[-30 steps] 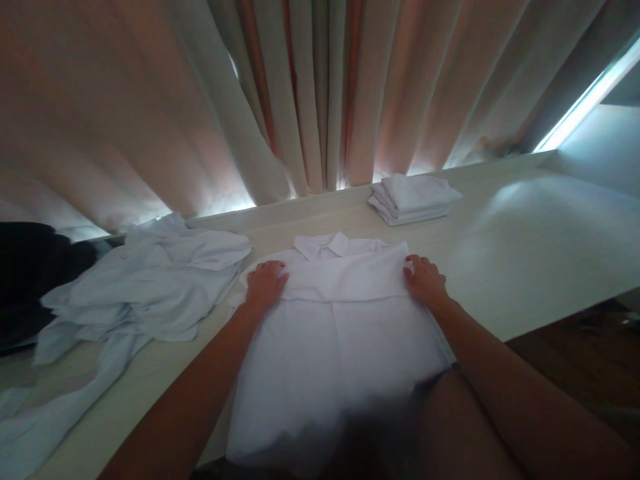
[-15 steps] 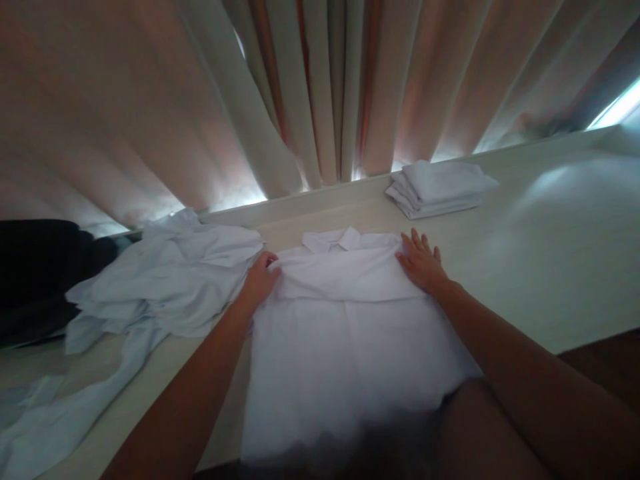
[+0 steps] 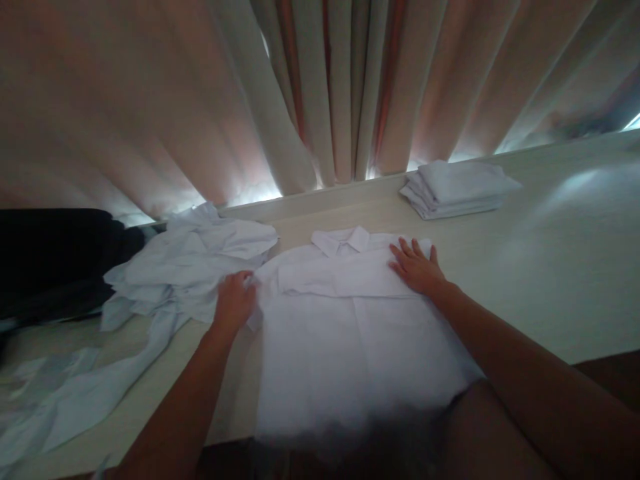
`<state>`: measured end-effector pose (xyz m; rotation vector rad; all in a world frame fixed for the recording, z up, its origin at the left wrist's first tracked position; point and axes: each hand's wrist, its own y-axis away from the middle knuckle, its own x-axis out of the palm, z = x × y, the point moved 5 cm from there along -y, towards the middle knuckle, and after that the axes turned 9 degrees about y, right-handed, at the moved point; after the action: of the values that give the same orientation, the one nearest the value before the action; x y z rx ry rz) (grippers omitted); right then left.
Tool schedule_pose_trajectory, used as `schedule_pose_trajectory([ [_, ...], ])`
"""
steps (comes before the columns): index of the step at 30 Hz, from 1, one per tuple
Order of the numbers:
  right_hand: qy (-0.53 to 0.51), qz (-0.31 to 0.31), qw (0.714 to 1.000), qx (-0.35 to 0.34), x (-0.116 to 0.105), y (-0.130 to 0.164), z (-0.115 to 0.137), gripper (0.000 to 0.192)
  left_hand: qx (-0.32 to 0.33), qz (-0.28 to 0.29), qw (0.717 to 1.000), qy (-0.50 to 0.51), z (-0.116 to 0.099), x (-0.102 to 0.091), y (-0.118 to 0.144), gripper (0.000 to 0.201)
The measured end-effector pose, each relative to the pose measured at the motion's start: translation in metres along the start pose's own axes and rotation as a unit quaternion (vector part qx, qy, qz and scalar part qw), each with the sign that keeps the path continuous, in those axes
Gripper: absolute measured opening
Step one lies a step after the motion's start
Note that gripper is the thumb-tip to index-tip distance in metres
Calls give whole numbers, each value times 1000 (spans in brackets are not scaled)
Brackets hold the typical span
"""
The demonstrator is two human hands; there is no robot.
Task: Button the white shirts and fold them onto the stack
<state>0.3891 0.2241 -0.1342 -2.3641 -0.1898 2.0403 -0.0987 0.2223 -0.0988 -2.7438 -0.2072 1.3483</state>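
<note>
Head view shows our white collared cotton shirt lying face up on the pale wooden tabletop, sleeves folded in, its hem blurred at the near edge. Our right hand rests flat on its shoulder, fingers spread. Our left hand pinches its left edge, fingers curled. Beside that lies a crumpled pale-blue shirt heap; a folded white stack sits beyond.

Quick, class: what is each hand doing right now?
Left hand: closed, gripping the white shirt at its left edge.
Right hand: open, flat on the shirt.
</note>
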Motion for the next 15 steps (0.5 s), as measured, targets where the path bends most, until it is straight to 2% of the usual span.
schedule_pose_trajectory([
  [2,2,-2,1000,-6,-6,0,14,62,-39,24,999,-13,24,-11,35,41],
  [4,-7,-29,999,-33,-19,3,41,62,-67,79,994,-19,41,-9,66,49],
  [6,-30,-50,995,-86,-37,11,80,63,-67,89,993,-22,47,0,85,55],
  [9,-75,-33,981,-178,-55,34,148,62,-56,42,997,-29,39,15,87,37],
  [11,-87,-3,973,-215,-56,51,184,63,-44,9,999,-18,30,21,80,23],
  [13,-82,27,969,-230,-49,64,205,64,-23,-30,999,6,19,14,73,15],
  [15,-74,47,971,-223,-38,71,212,65,1,-79,996,34,11,-9,70,11],
])
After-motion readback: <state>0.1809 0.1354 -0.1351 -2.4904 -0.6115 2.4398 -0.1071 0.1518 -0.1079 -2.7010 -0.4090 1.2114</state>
